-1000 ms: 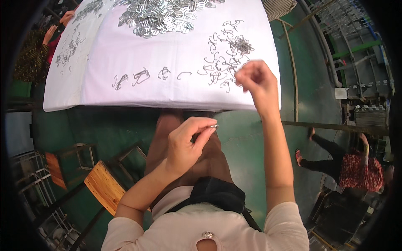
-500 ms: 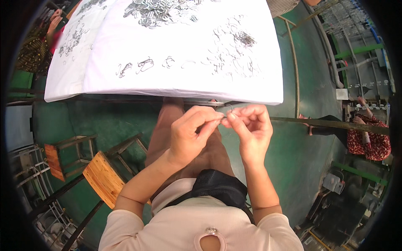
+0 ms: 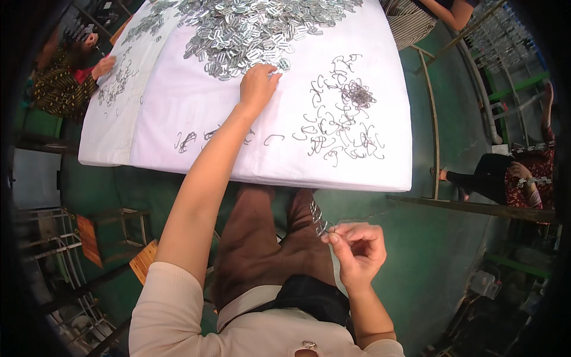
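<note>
My left hand point(image 3: 258, 90) reaches over the white-covered table to the near edge of a large pile of small flat silver metal slides point(image 3: 238, 35). Its thumb and forefinger are a little apart at the slides, with nothing clearly held. Below the table's front edge, my right hand point(image 3: 360, 253) pinches a thin wire hook, mostly hidden by the fingers. From that pinch a short row of silver slides point(image 3: 316, 215) sticks up, seemingly strung on the wire. Many loose dark wire hooks point(image 3: 333, 128) lie scattered on the right of the table, with a denser tangle point(image 3: 358, 94) among them.
Small clusters of hooks point(image 3: 188, 141) lie along the table's near side point(image 3: 285, 166), partly behind my left forearm. Co-workers sit at the far left point(image 3: 56, 89) and upper right point(image 3: 410, 24); another person point(image 3: 526, 178) is at the right. Wooden stools point(image 3: 89, 238) stand lower left.
My left hand has left my right hand and gone forward to the slide pile. My right hand has dropped lower in view, and the row of slides now shows above its fingers. The view has shifted.
</note>
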The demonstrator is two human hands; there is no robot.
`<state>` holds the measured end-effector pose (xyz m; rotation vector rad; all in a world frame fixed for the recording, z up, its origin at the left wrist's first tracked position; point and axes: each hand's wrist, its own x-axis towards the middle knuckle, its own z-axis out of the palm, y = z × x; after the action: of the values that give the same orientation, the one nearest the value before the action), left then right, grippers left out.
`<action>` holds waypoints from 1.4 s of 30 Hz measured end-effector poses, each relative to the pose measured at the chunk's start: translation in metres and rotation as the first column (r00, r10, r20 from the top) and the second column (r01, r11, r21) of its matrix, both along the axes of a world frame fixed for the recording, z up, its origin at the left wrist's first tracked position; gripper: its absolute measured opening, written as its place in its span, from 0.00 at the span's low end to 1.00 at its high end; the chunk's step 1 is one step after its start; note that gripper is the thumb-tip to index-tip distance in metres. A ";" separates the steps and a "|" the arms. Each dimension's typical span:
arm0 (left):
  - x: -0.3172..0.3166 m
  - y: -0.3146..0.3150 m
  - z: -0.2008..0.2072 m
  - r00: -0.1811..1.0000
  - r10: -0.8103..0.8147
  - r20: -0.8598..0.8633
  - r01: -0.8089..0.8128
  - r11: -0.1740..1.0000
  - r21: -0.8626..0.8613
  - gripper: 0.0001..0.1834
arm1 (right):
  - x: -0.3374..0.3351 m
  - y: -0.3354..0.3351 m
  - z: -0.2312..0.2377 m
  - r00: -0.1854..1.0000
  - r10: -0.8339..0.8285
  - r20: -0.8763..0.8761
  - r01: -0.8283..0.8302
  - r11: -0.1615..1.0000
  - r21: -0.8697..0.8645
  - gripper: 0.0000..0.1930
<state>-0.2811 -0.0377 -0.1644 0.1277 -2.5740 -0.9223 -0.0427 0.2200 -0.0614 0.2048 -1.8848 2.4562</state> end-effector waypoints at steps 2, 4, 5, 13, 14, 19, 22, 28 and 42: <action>-0.021 0.004 -0.003 1.000 0.022 -0.022 -0.025 0.992 -0.125 0.13 | -0.003 0.003 -0.005 0.999 0.015 -0.033 -0.013 0.998 0.061 0.12; -0.033 0.007 -0.010 0.997 -0.003 -0.076 -0.012 0.980 -0.197 0.15 | -0.006 0.003 -0.007 0.999 0.011 -0.044 -0.010 0.999 0.043 0.11; -0.036 0.010 -0.010 0.999 -0.011 -0.036 0.001 0.966 -0.259 0.14 | -0.007 0.004 -0.007 0.999 0.020 -0.035 -0.018 0.997 0.075 0.12; -0.027 0.001 0.003 0.995 -0.061 -0.080 0.046 0.982 -0.181 0.10 | -0.008 -0.002 -0.004 0.998 0.039 -0.051 -0.034 0.996 0.082 0.10; -0.017 0.004 0.010 0.990 -0.060 -0.129 0.045 0.992 -0.116 0.10 | -0.007 -0.003 -0.003 0.998 0.040 -0.057 -0.035 0.996 0.085 0.10; 0.101 0.056 0.076 0.935 -0.308 0.177 0.173 0.830 0.531 0.10 | -0.008 -0.007 -0.005 0.996 0.003 -0.085 0.004 0.997 0.078 0.08; 0.158 0.074 0.098 0.910 -0.390 0.144 0.216 0.739 0.638 0.09 | -0.006 -0.010 -0.004 0.997 -0.034 -0.063 0.045 0.983 0.177 0.07; 0.215 0.088 0.120 0.940 -0.342 0.017 0.245 0.707 0.664 0.07 | 0.001 -0.021 0.001 0.999 -0.017 -0.045 0.025 0.983 0.181 0.07; 0.242 0.087 0.112 0.930 -0.327 -0.168 0.365 0.869 0.335 0.11 | -0.073 -0.016 -0.020 0.987 -0.072 -0.146 0.145 0.795 0.589 0.06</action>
<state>-0.0390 0.0489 -0.0526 -0.2878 -2.3411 -1.4901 -0.1159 0.2035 -0.0818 0.2385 -2.4737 1.6534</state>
